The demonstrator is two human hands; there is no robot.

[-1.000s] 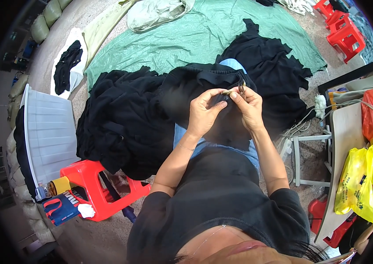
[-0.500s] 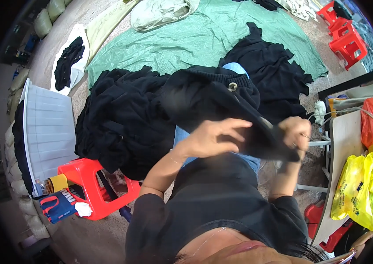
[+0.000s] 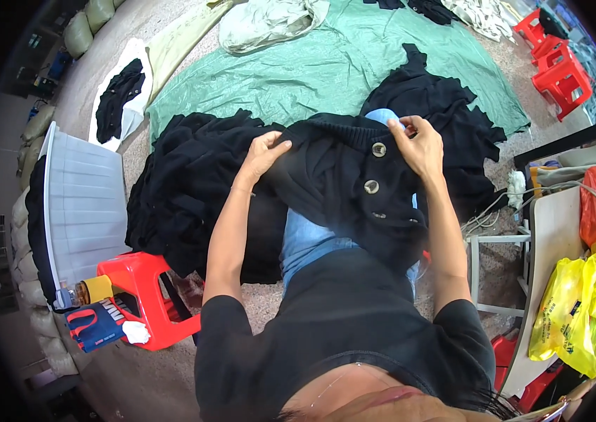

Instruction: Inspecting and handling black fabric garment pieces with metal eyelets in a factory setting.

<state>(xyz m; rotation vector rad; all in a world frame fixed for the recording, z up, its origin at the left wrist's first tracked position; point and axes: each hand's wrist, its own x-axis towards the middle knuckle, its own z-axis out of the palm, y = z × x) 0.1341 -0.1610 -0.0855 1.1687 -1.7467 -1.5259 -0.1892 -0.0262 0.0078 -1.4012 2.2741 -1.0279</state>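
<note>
Black knit [image 3: 326,169] drapes over my jeans [image 3: 308,239], between my hands, ribbed edge [image 3: 354,132] crosswise, buttons [image 3: 371,186] down its right side. Left hand [image 3: 268,153] pinches its left edge, fingers nearly closed; right hand [image 3: 421,146], nearer the buttons, pinches the ribbed edge. Black pile [image 3: 192,176] left; green tarp [image 3: 263,84] beyond.

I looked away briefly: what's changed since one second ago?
The left hand has moved left to the left edge of the black garment; the right hand, slightly right, is at its upper right. The garment now lies spread, several large buttons showing. Red stool and green sheet stayed put.
</note>
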